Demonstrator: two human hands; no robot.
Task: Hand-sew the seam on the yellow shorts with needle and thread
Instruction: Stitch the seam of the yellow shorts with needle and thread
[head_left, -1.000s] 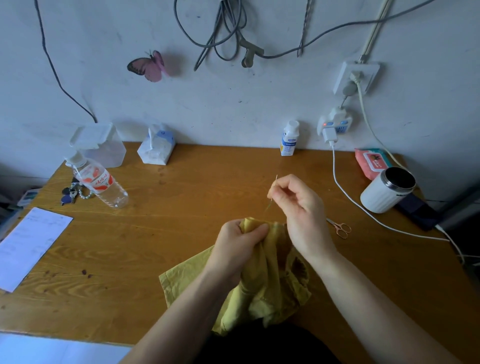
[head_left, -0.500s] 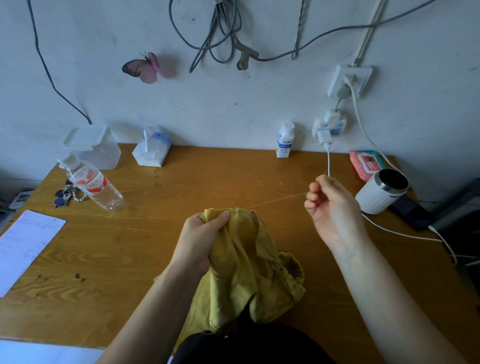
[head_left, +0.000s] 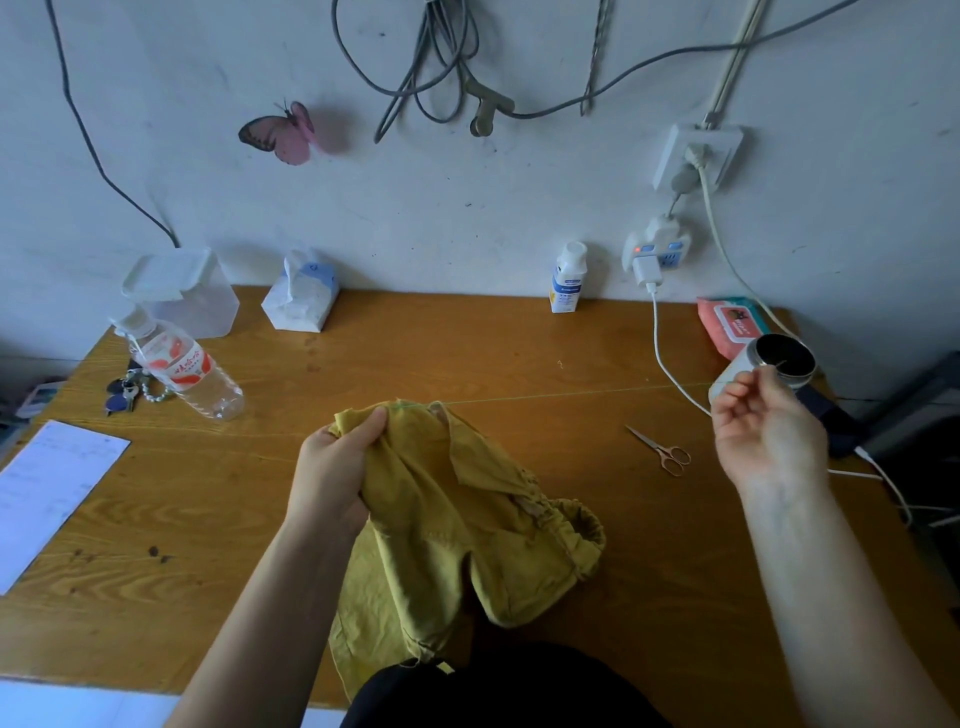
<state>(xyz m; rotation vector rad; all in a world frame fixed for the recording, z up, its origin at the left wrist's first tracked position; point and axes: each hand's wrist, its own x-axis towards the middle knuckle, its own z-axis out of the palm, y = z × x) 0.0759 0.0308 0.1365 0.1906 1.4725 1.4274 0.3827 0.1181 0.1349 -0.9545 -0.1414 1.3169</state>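
Thread (head_left: 571, 395) ran taut in the head view from the yellow shorts (head_left: 457, 519), bunched on the table (head_left: 467, 343) and gripped by the left hand (head_left: 332, 467), to the right hand (head_left: 763, 431) pinching its far end. A harder pull risked puckering the seam or snapping the thread.

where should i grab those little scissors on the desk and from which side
Take the small scissors by the finger loops, coming from above on the near right side. They lie flat and closed, loops toward the right hand, pointed blades aimed away to the far left, so that likely avoids the tips.
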